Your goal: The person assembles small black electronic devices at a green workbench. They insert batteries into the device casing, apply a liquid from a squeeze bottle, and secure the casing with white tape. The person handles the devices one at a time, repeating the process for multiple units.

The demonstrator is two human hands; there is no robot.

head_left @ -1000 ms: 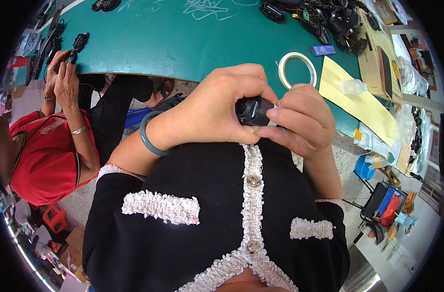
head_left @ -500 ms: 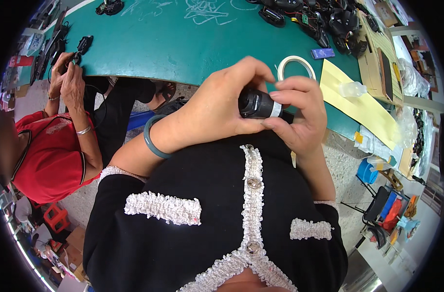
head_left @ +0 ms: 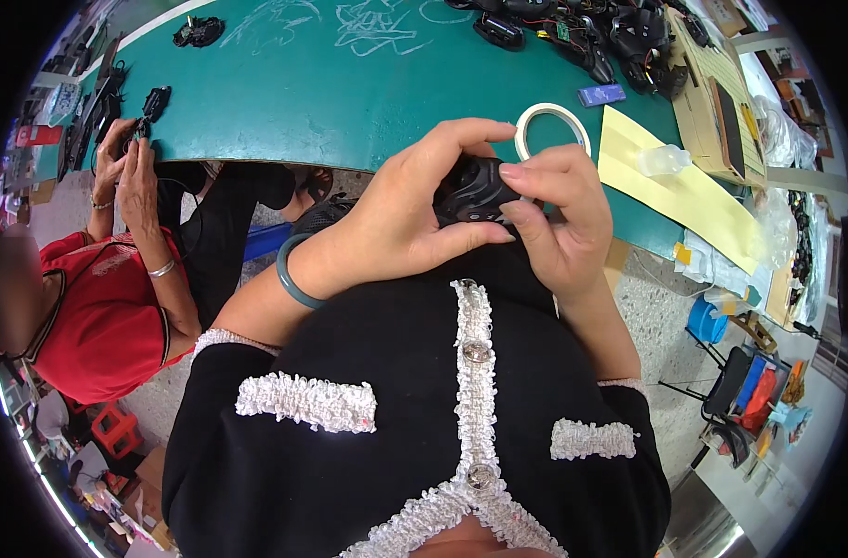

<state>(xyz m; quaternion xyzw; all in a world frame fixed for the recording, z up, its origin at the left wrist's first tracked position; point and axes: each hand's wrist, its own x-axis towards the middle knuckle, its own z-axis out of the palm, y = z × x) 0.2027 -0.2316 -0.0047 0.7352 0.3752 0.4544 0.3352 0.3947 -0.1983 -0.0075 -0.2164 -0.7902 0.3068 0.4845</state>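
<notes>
Between my two hands, just over the near edge of the green table (head_left: pixel 284 102), is a black computer mouse (head_left: pixel 480 191) with a curved, glossy shell. My left hand (head_left: pixel 396 205) wraps round its left side, with the thumb along the near side and the fingers at the far side. The thumb and index finger of my right hand (head_left: pixel 568 214) pinch its right end. Part of the mouse is hidden by my fingers. A roll of white tape (head_left: pixel 552 109) lies on the table beyond my right hand.
Several black mice and parts (head_left: pixel 573 42) are heaped at the far right, near a small purple box (head_left: pixel 600 95). Yellow paper (head_left: pixel 712 209) carries a translucent bottle (head_left: pixel 664 160). At left, a co-worker in red (head_left: pixel 112 312) handles a black part (head_left: pixel 154 104).
The mouse has turned in my hands, so its curved, glossy side now shows. The white strip seen on it by my right fingertips is out of sight. My right fingers have shifted slightly left.
</notes>
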